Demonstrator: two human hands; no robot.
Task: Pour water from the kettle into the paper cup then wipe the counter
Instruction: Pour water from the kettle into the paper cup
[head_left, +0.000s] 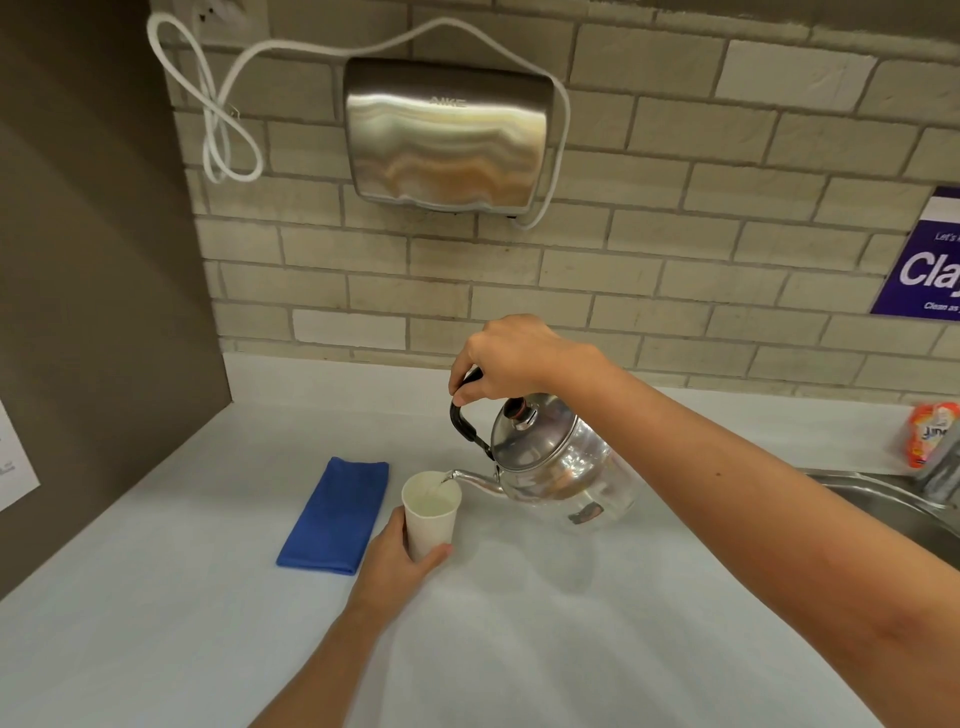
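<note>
A shiny steel kettle (550, 462) hangs tilted over the pale counter (571, 623), its spout resting over the rim of a white paper cup (430, 512). Water runs from the spout into the cup, which holds some water. My right hand (511, 358) is closed on the kettle's black handle from above. My left hand (397, 558) wraps the lower part of the cup, which stands upright on the counter. A folded blue cloth (337, 514) lies flat just left of the cup.
A steel hand dryer (447, 135) with a white cord hangs on the brick wall. A sink rim (883, 499) and an orange packet (930, 431) sit at the right edge. A dark side wall (93, 312) bounds the counter on the left.
</note>
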